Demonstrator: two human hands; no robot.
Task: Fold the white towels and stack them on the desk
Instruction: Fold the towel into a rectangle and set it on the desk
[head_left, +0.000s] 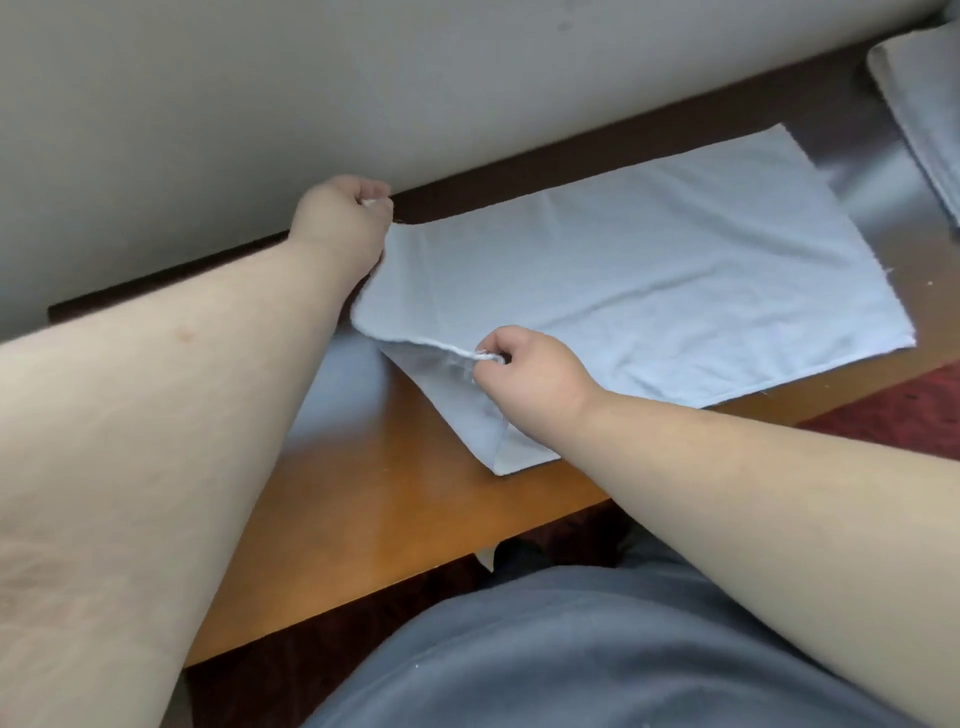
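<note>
A pale white towel (649, 280) lies spread across the wooden desk (353, 499). Its left end is lifted off the desk and starts to fold over the rest. My left hand (343, 218) pinches the far left corner near the wall. My right hand (524, 371) pinches the near left corner, raised a little above the desk. The strip of towel under my right hand hangs down to the desk, with a fold at the near edge.
More pale towels (919, 114) lie at the far right of the desk, cut off by the frame edge. A grey wall (363, 78) runs right behind the desk. Dark red carpet (893, 410) shows past the desk's near edge. My grey-clad lap (571, 649) is below.
</note>
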